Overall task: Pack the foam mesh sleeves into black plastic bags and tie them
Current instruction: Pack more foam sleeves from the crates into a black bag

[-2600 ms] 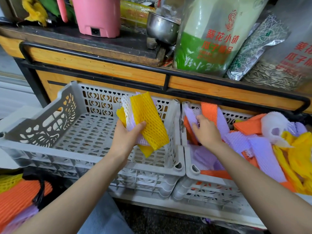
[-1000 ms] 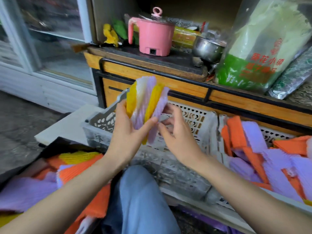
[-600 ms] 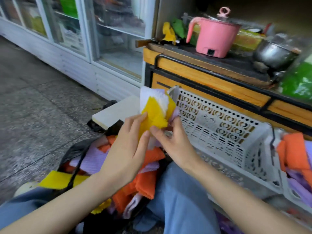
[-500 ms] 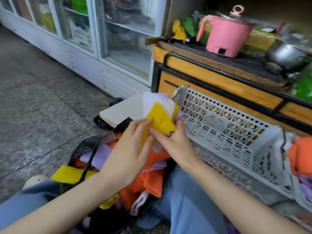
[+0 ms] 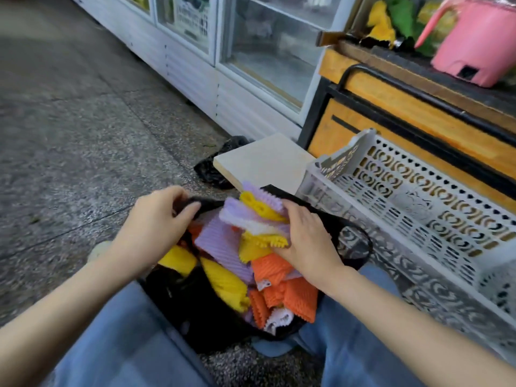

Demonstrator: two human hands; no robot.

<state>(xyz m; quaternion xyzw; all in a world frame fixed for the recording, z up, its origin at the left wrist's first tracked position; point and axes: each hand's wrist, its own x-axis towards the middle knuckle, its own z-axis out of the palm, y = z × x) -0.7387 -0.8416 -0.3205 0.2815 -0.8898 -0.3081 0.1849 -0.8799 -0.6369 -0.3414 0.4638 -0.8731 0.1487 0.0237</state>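
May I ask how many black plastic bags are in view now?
2. One open bag stands between the person's knees, the left hand gripping its rim; a crumpled bag lies on the floor beside the pale board. More may be hidden.

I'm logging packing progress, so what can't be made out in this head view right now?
All in the head view:
- Bottom of the black bag: buried under packed sleeves; fill level unclear.
- Right hand fingertips: tucked under the sleeve bundle it grips.
- Bag rim where the left hand grips it: covered by its fingers.
- Grey crate: right end cut off by the frame edge.
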